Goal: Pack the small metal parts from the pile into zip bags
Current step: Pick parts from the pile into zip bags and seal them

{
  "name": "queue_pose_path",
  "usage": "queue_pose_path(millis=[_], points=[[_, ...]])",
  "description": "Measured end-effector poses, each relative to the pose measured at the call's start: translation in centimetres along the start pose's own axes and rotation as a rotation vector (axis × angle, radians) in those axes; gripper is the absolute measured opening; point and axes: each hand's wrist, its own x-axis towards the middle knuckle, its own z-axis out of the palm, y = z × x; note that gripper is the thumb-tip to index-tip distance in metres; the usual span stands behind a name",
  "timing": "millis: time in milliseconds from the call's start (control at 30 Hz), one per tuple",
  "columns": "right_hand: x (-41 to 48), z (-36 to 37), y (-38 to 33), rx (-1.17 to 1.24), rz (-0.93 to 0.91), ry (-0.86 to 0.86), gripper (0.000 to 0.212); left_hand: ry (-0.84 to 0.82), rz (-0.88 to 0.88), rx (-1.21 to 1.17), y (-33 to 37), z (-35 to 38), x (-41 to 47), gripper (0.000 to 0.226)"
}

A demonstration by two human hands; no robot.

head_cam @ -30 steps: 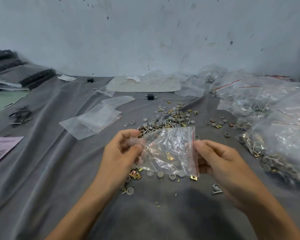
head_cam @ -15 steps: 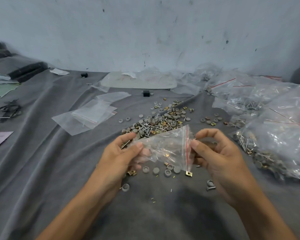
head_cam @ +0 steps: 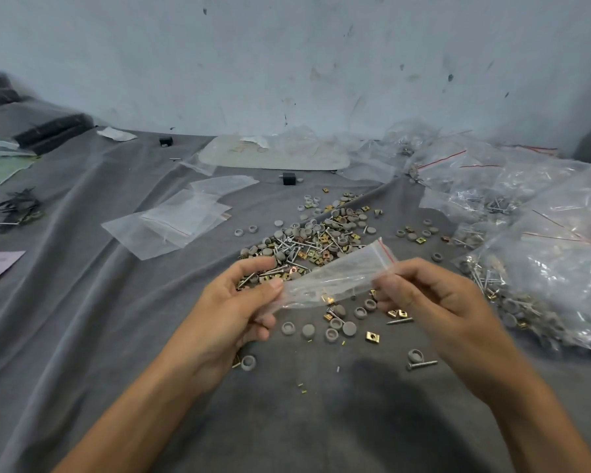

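A clear zip bag (head_cam: pixel 338 279) with a red seal line hangs between both hands, tilted almost flat, its red-lined mouth at the right. My left hand (head_cam: pixel 239 302) pinches the bag's left end. My right hand (head_cam: pixel 420 295) pinches the mouth end. Behind the bag lies the pile of small metal parts (head_cam: pixel 307 240): grey round caps, brass square nuts, screws. More loose caps and nuts (head_cam: pixel 338 327) lie under and in front of the bag on the grey cloth (head_cam: pixel 116 336).
Empty zip bags (head_cam: pixel 181 220) lie flat at the left of the pile. Filled clear bags (head_cam: pixel 543 261) are heaped at the right. A screw and cap (head_cam: pixel 418 360) lie near my right wrist. Black clips (head_cam: pixel 14 209) and dark boxes (head_cam: pixel 48 131) sit far left; a wall stands behind.
The bag has turned from facing me to nearly edge-on, its mouth end lifted to the right. Both hands have shifted slightly with it.
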Motion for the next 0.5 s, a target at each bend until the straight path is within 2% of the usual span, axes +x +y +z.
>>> queue_pose_path(millis=[67,133,167,267,333,400,500], points=[[-0.1,-0.2,-0.1,0.021,0.007,-0.014,0.017,-0.042,0.044,0.279,-0.2,-0.3,-0.1,0.011],[-0.2,-0.2,-0.2,0.02,0.017,-0.042,0.017,-0.001,0.194,0.664,-0.4,-0.5,-0.4,0.027],[-0.2,0.0,-0.3,0.009,0.018,-0.061,0.017,0.015,0.275,0.773,-0.3,-0.6,-0.6,0.039],[-0.5,1.0,-0.5,-0.009,0.004,-0.093,0.019,-0.188,0.334,0.806,-0.3,0.1,-1.7,0.063],[-0.6,1.7,-0.5,-0.005,-0.02,-0.087,0.023,-0.235,0.33,0.839,-1.0,0.9,-2.2,0.047],[-0.6,2.1,-0.6,0.001,-0.013,-0.073,0.028,-0.255,0.323,0.707,-1.2,1.6,-2.3,0.022],[-0.6,1.6,-0.8,0.011,0.013,-0.045,0.035,-0.316,0.221,0.518,-0.4,1.2,-2.2,0.012]])
